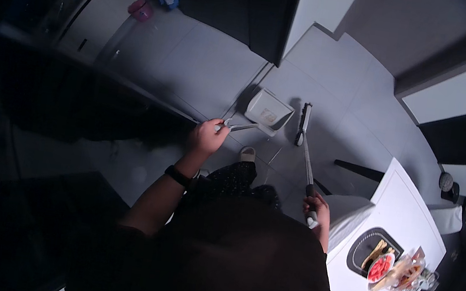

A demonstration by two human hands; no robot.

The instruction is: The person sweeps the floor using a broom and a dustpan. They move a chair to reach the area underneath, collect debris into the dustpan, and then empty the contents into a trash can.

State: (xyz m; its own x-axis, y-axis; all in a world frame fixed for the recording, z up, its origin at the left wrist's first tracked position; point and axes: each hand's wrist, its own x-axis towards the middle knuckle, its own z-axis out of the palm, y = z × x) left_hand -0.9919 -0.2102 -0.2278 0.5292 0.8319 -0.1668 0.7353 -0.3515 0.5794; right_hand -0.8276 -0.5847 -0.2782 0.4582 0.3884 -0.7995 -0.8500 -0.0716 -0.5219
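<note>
My left hand [209, 135] grips the upper end of the handle of a white long-handled dustpan [260, 105]. The pan is low over the tiled floor, its mouth facing right, with a brownish patch visible inside that I cannot make out. In my right hand [319, 212] is the dark grip of a broom handle [307, 164]. Its narrow broom head [304, 124], with dark bristles along the left side, is just right of the dustpan's mouth, a small gap between them. A slippered foot [248, 153] shows below the dustpan.
To the right stands a white table [400, 196] bearing a dark placemat [361, 246], a bowl of red fruit pieces [380, 267] and other food. A dark chair or table leg [360, 170] juts out there. A pink bin [141, 10] sits by a pale cabinet [101, 9] at upper left.
</note>
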